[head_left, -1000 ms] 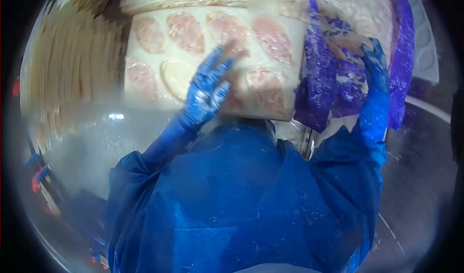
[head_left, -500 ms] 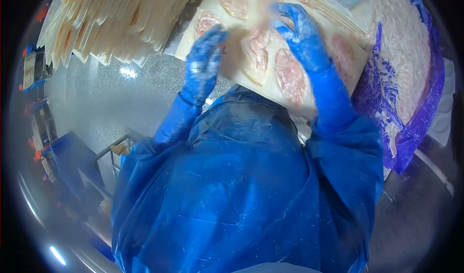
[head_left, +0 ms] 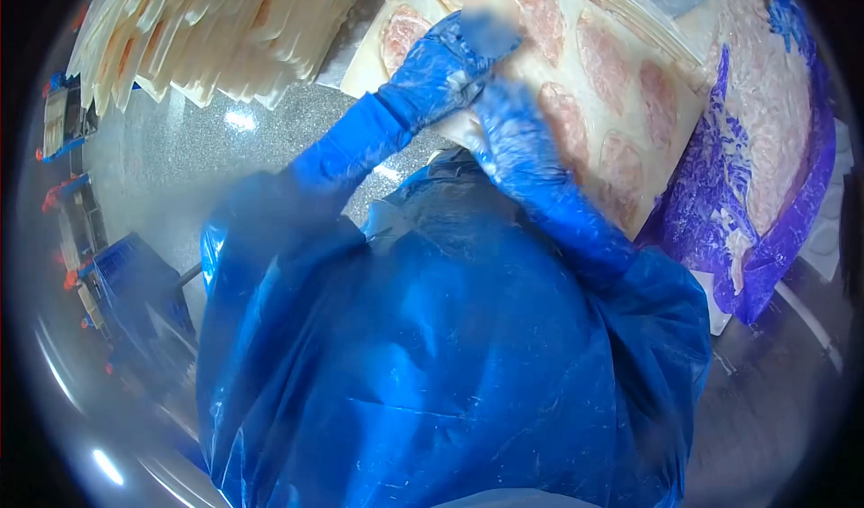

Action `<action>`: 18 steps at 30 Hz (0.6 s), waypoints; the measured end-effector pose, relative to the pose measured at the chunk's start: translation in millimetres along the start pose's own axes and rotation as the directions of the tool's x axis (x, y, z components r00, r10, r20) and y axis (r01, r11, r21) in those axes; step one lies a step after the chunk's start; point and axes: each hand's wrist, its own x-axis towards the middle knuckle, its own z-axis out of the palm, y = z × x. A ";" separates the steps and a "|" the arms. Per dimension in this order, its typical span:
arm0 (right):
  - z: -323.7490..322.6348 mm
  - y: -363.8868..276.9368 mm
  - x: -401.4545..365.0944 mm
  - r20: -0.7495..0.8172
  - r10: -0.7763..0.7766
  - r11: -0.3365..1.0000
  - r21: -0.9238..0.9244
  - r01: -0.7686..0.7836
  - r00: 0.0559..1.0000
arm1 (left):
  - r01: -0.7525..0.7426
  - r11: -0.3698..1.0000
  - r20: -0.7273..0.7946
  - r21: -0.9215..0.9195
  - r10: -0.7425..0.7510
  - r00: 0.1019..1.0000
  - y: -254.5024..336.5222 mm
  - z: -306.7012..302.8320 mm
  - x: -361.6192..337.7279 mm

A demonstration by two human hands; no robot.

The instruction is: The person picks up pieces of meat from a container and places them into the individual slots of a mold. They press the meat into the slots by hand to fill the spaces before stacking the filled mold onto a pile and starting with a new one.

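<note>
My left hand [head_left: 443,69], in a wet blue glove, reaches over the upper left part of a white board [head_left: 360,71]; a blurred patch covers its fingertips. Just below and right of it, my right hand [head_left: 517,139], also in a blue glove, is low over the board's near edge, fingers apart and partly smeared. The two hands nearly touch and hide the surface under them. Flat pale pink pieces of raw meat lie on the board in rows, among them one [head_left: 405,35] left of my left hand and one [head_left: 564,121] right of my right hand.
A stack of thin pale sheets [head_left: 216,31] stands at upper left. At right, a purple plastic liner [head_left: 774,265] holds a heap of pale shredded meat [head_left: 765,121]. More layered sheets [head_left: 630,8] lie behind the board. A blue crate [head_left: 139,278] stands at lower left.
My left hand has moved right and up over the board. My right hand has come down and left beside it. The meat piece near the board's lower left is now covered by my hands.
</note>
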 end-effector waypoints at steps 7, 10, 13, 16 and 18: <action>22.0 -4.1 -48.4 -0.120 0.008 0.982 0.189 0.015 0.993 | 0.253 0.965 -0.254 -0.064 -0.261 0.931 0.3 12.1 -4.7; 19.2 -4.7 -45.9 -0.136 0.023 0.976 0.216 0.007 0.990 | 0.320 0.938 -0.070 0.136 -0.313 0.947 -3.9 29.8 2.1; 20.4 -2.8 -49.0 -0.149 0.015 0.970 0.241 0.022 0.989 | 0.306 0.933 -0.020 0.188 -0.308 0.951 5.0 34.0 -1.1; 34.9 1.4 -48.5 -0.178 -0.016 0.984 0.173 0.047 0.984 | 0.080 0.992 0.109 0.094 -0.090 0.990 24.8 24.6 -9.2; 22.2 2.3 -49.8 -0.176 -0.018 0.954 0.291 0.070 0.984 | 0.138 0.983 0.049 0.119 -0.145 0.988 10.5 27.6 -8.4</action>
